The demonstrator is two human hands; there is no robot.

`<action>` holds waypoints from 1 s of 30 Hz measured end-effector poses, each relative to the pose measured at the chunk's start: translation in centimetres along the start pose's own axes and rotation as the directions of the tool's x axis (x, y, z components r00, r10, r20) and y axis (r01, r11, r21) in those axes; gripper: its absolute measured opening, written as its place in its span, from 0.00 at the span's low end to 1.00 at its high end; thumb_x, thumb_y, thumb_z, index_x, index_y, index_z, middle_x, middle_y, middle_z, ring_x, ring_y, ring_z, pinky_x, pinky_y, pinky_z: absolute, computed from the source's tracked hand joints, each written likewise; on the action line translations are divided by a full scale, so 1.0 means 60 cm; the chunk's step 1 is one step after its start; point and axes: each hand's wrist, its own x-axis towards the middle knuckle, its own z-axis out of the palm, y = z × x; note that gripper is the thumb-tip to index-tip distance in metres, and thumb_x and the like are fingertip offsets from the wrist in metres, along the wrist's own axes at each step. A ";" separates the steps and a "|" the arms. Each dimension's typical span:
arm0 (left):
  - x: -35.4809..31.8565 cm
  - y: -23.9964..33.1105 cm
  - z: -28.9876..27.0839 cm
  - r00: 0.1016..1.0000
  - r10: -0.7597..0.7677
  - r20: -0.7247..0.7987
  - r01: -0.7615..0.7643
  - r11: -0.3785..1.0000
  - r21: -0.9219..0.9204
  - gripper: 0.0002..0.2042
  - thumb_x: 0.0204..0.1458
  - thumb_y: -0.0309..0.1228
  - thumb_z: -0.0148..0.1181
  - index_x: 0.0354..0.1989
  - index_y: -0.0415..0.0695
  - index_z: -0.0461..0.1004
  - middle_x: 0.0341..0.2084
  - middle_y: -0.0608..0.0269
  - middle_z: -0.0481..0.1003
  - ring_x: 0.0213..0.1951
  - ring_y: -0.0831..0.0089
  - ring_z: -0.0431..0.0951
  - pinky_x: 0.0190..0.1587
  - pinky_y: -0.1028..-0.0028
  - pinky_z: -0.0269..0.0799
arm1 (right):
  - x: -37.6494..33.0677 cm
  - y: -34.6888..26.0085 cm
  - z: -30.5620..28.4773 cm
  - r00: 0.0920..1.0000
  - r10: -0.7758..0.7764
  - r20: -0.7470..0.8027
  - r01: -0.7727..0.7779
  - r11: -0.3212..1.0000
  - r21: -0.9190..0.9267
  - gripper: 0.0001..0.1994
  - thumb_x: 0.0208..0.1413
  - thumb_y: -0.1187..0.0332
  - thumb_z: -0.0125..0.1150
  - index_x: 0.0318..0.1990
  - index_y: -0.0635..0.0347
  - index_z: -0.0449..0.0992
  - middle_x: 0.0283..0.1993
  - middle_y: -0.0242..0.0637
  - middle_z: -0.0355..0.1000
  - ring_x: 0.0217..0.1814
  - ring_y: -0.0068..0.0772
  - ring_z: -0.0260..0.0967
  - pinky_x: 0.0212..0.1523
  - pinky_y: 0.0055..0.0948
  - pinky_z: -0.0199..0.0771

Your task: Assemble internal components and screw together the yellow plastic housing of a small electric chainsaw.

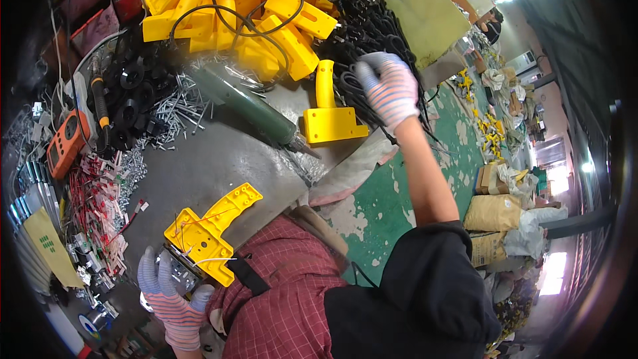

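My left hand (171, 302), in a striped knit glove, grips a yellow plastic housing half (206, 239) at the table's near edge. A silvery metal part (183, 271) sits at the housing's lower end beside my fingers, and thin wires run across it. My right hand (391, 86), gloved alike, reaches far right into a heap of black power cords (372, 33). Its fingers are curled at the looped cords; the fingertips are partly hidden. Just left of it stands a yellow handled housing (330, 116) on the table.
A green electric screwdriver (246, 106) lies across the grey table (219, 166). Yellow housings (232, 6) are piled at the back. Screws (179, 110), black rings (129, 86), red and white wired parts (96, 206) and an orange meter (68, 143) crowd the left side.
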 end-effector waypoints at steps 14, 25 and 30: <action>-0.018 -0.046 -0.003 0.996 -0.022 -0.082 0.028 0.996 0.080 0.40 0.47 0.58 0.64 0.62 0.44 0.63 0.58 0.47 0.66 0.58 0.51 0.66 0.60 0.55 0.62 | 0.025 0.102 0.000 0.965 0.159 0.207 -0.084 0.939 -0.332 0.25 0.46 0.60 0.69 0.53 0.54 0.73 0.49 0.48 0.74 0.55 0.48 0.71 0.55 0.41 0.71; -0.021 -0.050 0.000 0.994 -0.003 -0.107 0.013 0.995 0.096 0.39 0.49 0.60 0.60 0.62 0.42 0.63 0.58 0.47 0.66 0.57 0.49 0.65 0.60 0.54 0.61 | 0.016 0.136 -0.021 0.935 0.265 0.234 -0.234 0.960 -0.152 0.32 0.43 0.55 0.74 0.56 0.60 0.71 0.42 0.45 0.76 0.45 0.44 0.74 0.50 0.37 0.72; -0.024 -0.046 0.001 0.995 -0.027 -0.095 0.039 0.991 0.130 0.41 0.48 0.62 0.59 0.62 0.41 0.64 0.58 0.47 0.66 0.57 0.49 0.65 0.60 0.54 0.60 | 0.042 0.148 -0.033 0.843 0.332 0.423 -0.325 0.941 -0.091 0.34 0.40 0.58 0.76 0.57 0.59 0.72 0.43 0.46 0.76 0.46 0.44 0.74 0.51 0.36 0.72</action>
